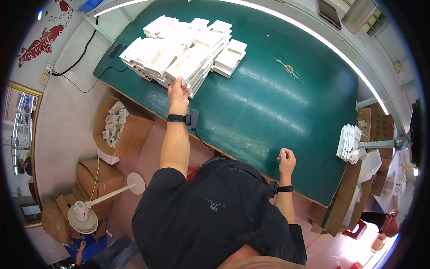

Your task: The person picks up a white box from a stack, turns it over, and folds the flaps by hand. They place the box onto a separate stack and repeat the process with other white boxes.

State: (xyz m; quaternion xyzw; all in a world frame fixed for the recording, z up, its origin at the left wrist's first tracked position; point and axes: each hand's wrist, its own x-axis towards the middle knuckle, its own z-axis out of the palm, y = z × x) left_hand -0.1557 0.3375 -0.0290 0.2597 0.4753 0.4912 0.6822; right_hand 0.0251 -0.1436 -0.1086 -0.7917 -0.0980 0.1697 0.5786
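Shirt, left grip curled, touching white tray

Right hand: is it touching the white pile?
No, the right hand is near the front edge of the green table, apart from the white pile at the left hand.

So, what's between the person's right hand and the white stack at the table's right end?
In the head view, only green tabletop shows between the right hand and the white stack; no separate item lies there.

White boxes; green tabletop; black shirt; red fish decal.
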